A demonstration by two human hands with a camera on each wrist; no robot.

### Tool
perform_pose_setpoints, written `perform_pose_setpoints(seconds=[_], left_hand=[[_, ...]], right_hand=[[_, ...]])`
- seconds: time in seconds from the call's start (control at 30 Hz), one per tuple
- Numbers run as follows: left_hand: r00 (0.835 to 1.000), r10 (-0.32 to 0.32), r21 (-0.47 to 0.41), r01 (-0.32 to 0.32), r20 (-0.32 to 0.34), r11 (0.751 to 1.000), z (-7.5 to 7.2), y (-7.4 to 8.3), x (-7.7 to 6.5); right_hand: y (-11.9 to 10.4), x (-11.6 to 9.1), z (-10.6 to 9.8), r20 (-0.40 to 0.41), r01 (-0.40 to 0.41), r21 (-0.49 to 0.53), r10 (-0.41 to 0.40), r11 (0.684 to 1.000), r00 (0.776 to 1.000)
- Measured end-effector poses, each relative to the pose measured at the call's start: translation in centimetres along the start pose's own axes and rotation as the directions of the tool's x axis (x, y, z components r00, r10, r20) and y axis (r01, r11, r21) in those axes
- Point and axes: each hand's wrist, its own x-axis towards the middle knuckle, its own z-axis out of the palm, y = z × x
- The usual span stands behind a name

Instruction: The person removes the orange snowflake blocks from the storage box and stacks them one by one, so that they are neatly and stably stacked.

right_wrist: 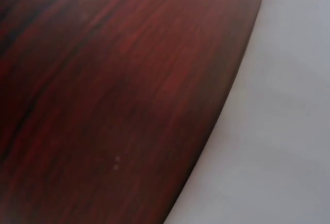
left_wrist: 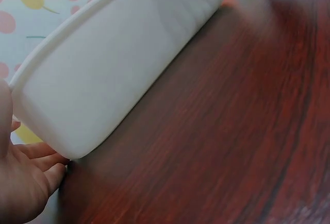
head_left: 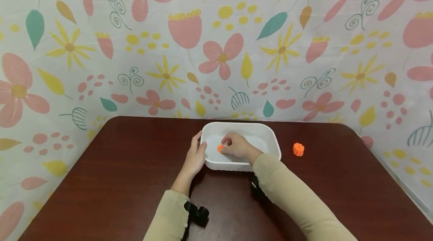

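A white rectangular basin (head_left: 241, 167) with rounded corners lies on the table. At its left end, my left hand (head_left: 196, 156) grips the wall, thumb at the rim and fingers along the outside. The left wrist view shows the fingers (left_wrist: 45, 163) low against the basin's corner. My right hand (head_left: 238, 146) reaches over the near rim and pinches a small orange piece (head_left: 220, 148) inside the basin. Part of that piece is hidden by the fingers. In the right wrist view only the basin's outer wall (right_wrist: 268, 131) and the table show; the hand is out of frame.
To the right of the basin stands a small bumpy orange stack (head_left: 298, 149), also seen past the basin's far corner in the left wrist view. The dark red-brown wooden table (head_left: 118, 181) ends at a flower-patterned cloth (head_left: 223, 45) behind the basin.
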Motion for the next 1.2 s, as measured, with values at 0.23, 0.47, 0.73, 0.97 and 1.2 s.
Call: perform_pose_setpoints(seconds=[0.23,0.47,0.73,0.97,1.2], left_hand=[[1.0,-0.011,0.011,0.011,-0.006,1.0,0.1,0.0,0.0],[1.0,-0.014,0.03,0.014,-0.003,0.999,0.1,-0.3,-0.4],[1.0,0.0,0.002,0.0,0.008,1.0,-0.2,-0.1,-0.2],[1.0,0.005,0.017,-0.005,0.003,1.0,-0.2,-0.2,-0.2],[1.0,0.018,0.024,-0.019,0.007,1.0,0.1,0.0,-0.2]], right_hand=[[0.1,0.0,0.0,0.032,0.054,-0.056,-0.052,0.997,0.998],[0.2,-0.8,0.1,0.031,0.018,0.011,-0.019,1.0,0.999],[-0.4,-0.9,-0.7,0.014,-0.045,0.084,0.044,0.995,0.999],[-0.4,-1.2,-1.6,0.022,-0.056,0.217,0.052,0.975,0.998],[0.5,-2.0,-3.0,-0.031,-0.009,0.339,0.02,0.941,0.999]])
